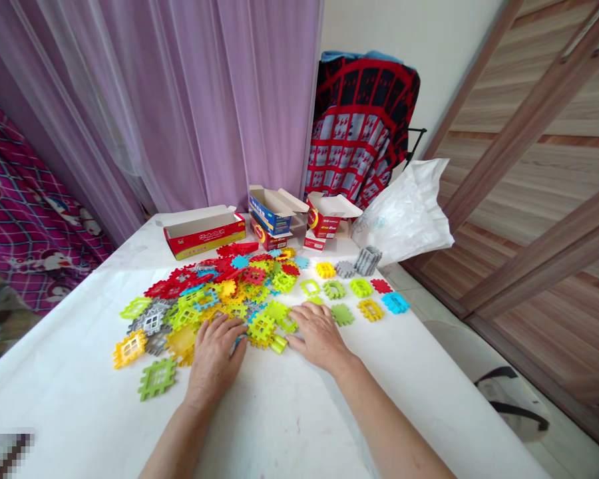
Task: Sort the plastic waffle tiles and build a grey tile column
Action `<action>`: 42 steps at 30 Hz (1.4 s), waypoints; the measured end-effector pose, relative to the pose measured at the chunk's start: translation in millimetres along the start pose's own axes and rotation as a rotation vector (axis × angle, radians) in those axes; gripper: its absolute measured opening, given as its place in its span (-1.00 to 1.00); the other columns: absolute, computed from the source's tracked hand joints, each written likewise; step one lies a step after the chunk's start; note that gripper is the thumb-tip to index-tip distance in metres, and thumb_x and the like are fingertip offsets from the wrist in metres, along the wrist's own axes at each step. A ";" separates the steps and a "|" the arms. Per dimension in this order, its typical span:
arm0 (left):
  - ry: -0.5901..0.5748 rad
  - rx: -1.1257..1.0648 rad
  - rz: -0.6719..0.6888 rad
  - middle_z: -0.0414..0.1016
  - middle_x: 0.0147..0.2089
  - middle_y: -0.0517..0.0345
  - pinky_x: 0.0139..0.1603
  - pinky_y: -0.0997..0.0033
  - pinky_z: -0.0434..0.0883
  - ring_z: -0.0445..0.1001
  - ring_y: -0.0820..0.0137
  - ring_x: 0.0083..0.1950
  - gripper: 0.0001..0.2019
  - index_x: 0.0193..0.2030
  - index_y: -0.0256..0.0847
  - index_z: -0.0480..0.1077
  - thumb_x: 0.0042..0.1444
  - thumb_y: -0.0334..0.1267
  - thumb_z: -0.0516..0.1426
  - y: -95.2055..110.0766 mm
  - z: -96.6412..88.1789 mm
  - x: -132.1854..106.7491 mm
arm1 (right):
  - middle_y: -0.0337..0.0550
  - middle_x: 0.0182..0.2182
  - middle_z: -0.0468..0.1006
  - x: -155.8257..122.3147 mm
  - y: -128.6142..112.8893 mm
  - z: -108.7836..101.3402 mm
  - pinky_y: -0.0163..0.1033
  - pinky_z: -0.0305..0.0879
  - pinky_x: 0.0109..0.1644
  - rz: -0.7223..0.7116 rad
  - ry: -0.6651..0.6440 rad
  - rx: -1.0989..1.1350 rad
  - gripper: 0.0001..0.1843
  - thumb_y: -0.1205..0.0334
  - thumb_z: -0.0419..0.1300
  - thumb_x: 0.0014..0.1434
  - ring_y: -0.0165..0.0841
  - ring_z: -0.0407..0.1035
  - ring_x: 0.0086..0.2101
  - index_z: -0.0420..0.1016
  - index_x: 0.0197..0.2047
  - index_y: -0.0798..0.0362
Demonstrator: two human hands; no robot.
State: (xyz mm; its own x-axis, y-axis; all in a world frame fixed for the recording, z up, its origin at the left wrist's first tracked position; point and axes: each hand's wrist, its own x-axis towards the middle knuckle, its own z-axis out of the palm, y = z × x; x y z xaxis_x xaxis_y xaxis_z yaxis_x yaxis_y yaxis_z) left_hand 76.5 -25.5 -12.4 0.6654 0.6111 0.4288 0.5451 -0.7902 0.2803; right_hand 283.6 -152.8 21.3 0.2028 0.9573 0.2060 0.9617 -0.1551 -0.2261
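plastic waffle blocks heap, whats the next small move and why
Probably have the right hand move the lime block by its fingers over to the row of separate blocks. It lies at the heap's near edge, within easy reach, and the row already holds single pieces, while the left hand rests on the heap.

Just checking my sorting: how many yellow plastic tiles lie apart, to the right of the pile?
2: one yellow tile beside a gray tile, another yellow tile beside a blue tile. None seems hidden there.
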 end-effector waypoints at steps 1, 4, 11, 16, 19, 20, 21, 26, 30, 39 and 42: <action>-0.002 -0.002 -0.005 0.61 0.03 0.13 0.26 -0.14 0.19 0.43 0.08 0.19 -0.76 -0.12 0.03 0.56 0.21 -0.16 0.06 0.3 -0.3 0.0 | -0.16 0.04 0.53 -0.3 0.0 -0.9 -0.09 0.00 0.15 -0.003 -0.013 -0.008 -0.70 0.10 0.26 0.20 -0.23 0.24 0.09 0.46 -0.01 -0.04; -0.006 -0.008 -0.012 0.61 0.03 0.13 0.26 -0.14 0.19 0.43 0.08 0.19 -0.75 -0.12 0.02 0.56 0.21 -0.17 0.06 0.8 -1.0 -0.2 | -0.15 -0.02 0.56 0.3 -0.4 -2.1 -0.12 0.03 0.09 -0.002 -0.019 -0.045 -0.75 0.08 0.26 0.21 -0.24 0.28 0.03 0.50 -0.08 -0.03; -0.016 -0.011 -0.006 0.60 0.05 0.14 0.27 -0.14 0.16 0.42 0.08 0.21 -0.75 -0.10 0.00 0.55 0.22 -0.18 0.05 0.3 -0.6 -0.9 | -0.14 -0.32 0.62 3.7 3.8 -13.8 -0.21 0.07 -0.08 0.145 -0.008 -0.127 -0.67 0.11 0.04 0.37 -0.31 0.41 -0.21 0.56 -0.29 0.01; -0.032 -0.011 -0.012 0.60 0.05 0.14 0.26 -0.17 0.17 0.41 0.07 0.21 -0.74 -0.09 0.00 0.55 0.23 -0.16 0.04 0.7 -1.3 -1.0 | -0.22 -0.45 0.61 3.8 10.0 -15.7 -0.28 0.00 -0.34 0.231 -0.179 -0.031 -0.57 0.06 -0.02 0.39 -0.39 0.42 -0.39 0.56 -0.40 -0.01; -0.038 -0.013 -0.015 0.60 0.06 0.15 0.27 -0.18 0.17 0.40 0.06 0.22 -0.73 -0.08 0.01 0.54 0.23 -0.17 0.03 1.0 -1.9 -0.8 | -0.20 -0.36 0.64 2.5 12.9 -22.4 -0.30 0.02 -0.33 0.252 -0.171 -0.020 -0.59 0.05 -0.04 0.39 -0.37 0.45 -0.32 0.58 -0.28 -0.04; -0.040 -0.014 -0.016 0.60 0.06 0.15 0.26 -0.19 0.17 0.40 0.06 0.22 -0.73 -0.09 0.01 0.54 0.22 -0.17 0.03 1.1 -1.9 -0.6 | -0.19 -0.31 0.65 2.1 14.1 -26.5 -0.30 0.04 -0.30 0.262 -0.139 -0.041 -0.61 0.07 -0.05 0.40 -0.36 0.46 -0.28 0.58 -0.22 -0.05; -0.042 -0.015 -0.015 0.60 0.06 0.15 0.26 -0.19 0.18 0.40 0.06 0.22 -0.73 -0.09 0.01 0.54 0.22 -0.17 0.03 1.0 -1.8 -0.5 | -0.18 -0.26 0.65 1.7 15.5 -31.1 -0.30 0.07 -0.26 0.275 -0.102 -0.063 -0.64 0.09 -0.05 0.40 -0.34 0.46 -0.23 0.57 -0.18 -0.05; -0.030 -0.009 -0.006 0.60 0.05 0.15 0.26 -0.18 0.19 0.42 0.07 0.21 -0.74 -0.10 0.00 0.55 0.22 -0.16 0.04 0.7 -1.2 -0.3 | -0.20 -0.18 0.63 -0.4 19.8 -46.7 -0.30 0.15 -0.17 0.317 -0.053 -0.074 -0.72 0.15 0.01 0.34 -0.32 0.45 -0.13 0.56 -0.19 -0.06; -0.011 -0.002 0.003 0.61 0.04 0.13 0.26 -0.15 0.20 0.43 0.08 0.20 -0.74 -0.11 0.00 0.56 0.22 -0.16 0.05 0.4 -1.1 -0.7 | -0.15 -0.14 0.61 -3.3 11.2 -39.9 -0.26 0.20 -0.12 0.280 -0.158 -0.080 -0.74 0.02 0.18 0.21 -0.26 0.43 -0.09 0.55 -0.14 -0.05; -0.015 -0.001 -0.002 0.61 0.02 0.13 0.25 -0.18 0.20 0.43 0.07 0.19 -0.75 -0.12 0.00 0.56 0.22 -0.15 0.05 0.8 -1.3 0.4 | -0.02 -0.06 0.54 -4.2 3.7 -27.1 -0.17 0.23 0.04 0.193 -0.275 -0.078 -0.63 0.19 0.23 0.10 -0.17 0.37 0.00 0.52 0.00 0.03; -0.017 -0.006 -0.006 0.62 0.02 0.13 0.26 -0.19 0.20 0.44 0.08 0.18 -0.75 -0.12 0.00 0.56 0.22 -0.14 0.05 1.0 -1.5 0.3 | -0.08 0.03 0.53 -6.2 14.8 -31.6 -0.19 0.18 0.14 0.106 -0.309 0.003 -0.54 0.38 0.17 0.07 -0.22 0.34 0.07 0.50 0.06 -0.01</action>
State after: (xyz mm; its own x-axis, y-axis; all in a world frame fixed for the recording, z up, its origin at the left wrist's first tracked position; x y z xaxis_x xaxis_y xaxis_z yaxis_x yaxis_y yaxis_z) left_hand 76.4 -26.2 -10.7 0.6710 0.6163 0.4122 0.5459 -0.7869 0.2879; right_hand 302.4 -168.7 46.8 0.2357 0.9647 -0.1176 0.9375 -0.2576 -0.2341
